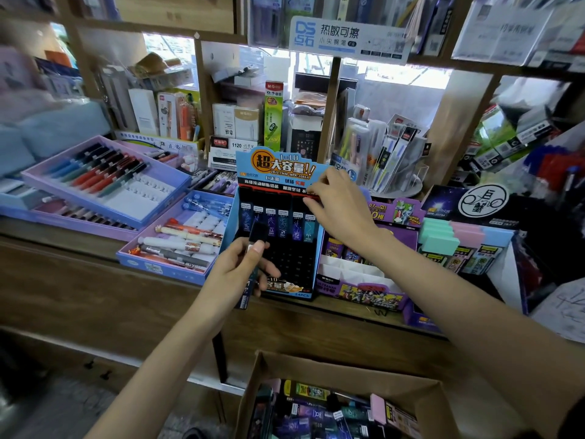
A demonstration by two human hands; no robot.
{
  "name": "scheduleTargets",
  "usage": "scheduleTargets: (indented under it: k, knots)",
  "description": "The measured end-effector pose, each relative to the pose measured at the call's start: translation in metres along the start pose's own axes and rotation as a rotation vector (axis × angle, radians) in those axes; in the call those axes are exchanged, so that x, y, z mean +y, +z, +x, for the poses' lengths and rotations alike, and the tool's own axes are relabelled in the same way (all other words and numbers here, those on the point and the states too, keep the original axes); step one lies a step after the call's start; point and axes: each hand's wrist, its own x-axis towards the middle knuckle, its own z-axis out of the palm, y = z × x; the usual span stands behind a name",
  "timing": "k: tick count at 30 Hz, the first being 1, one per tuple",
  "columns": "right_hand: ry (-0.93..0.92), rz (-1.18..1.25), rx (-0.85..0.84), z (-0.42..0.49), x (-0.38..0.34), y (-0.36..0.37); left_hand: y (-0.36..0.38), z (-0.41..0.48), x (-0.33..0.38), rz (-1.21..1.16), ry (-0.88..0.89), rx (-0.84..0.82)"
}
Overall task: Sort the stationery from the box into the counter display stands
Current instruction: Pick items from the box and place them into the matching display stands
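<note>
A blue counter display stand (280, 167) for pencil-lead tubes stands in the middle of the counter, with several dark tubes (283, 224) in its upper row. My left hand (240, 269) grips a few dark lead tubes (259, 232) in front of the stand's lower left. My right hand (340, 205) reaches over the stand's upper right; its fingertips pinch a tube at the top row there. Below the counter sits the open cardboard box (411, 394), filled with several more tubes and erasers.
A blue tray of pens (177, 245) lies left of the stand, and purple pen trays (104, 182) further left. A purple lead display (364, 280) and pastel erasers (459, 239) stand to the right. Shelves of stock rise behind the counter.
</note>
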Motion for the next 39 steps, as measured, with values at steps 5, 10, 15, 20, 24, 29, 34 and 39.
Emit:
scheduleTargets:
  k: [5, 10, 15, 20, 24, 29, 34, 39]
  knots:
    - [0.083, 0.733, -0.150, -0.015, -0.041, -0.024, 0.000, 0.003, 0.003, -0.016, 0.033, -0.011]
    - [0.100, 1.003, -0.291, -0.018, -0.062, -0.021, -0.003, 0.005, 0.008, -0.038, 0.079, -0.005]
    - [0.224, 1.132, -0.409, -0.011, -0.068, -0.004, -0.015, 0.008, 0.007, -0.003, 0.041, 0.013]
    - [0.337, 1.104, -0.157, 0.025, -0.058, -0.003, -0.042, 0.014, -0.014, 0.615, 0.109, 0.274]
    - [0.323, 0.911, -0.016, 0.052, -0.056, 0.009, -0.057, 0.016, -0.038, 0.935, 0.041, 0.299]
    - [0.190, 0.662, -0.030, 0.053, -0.067, 0.036, -0.060, 0.013, -0.051, 1.010, 0.039, 0.248]
    - [0.153, 0.609, -0.039, 0.055, -0.066, 0.040, -0.059, 0.012, -0.053, 1.032, 0.071, 0.272]
    - [0.283, 0.733, -0.066, 0.050, -0.070, 0.051, -0.059, 0.012, -0.054, 1.033, 0.079, 0.283]
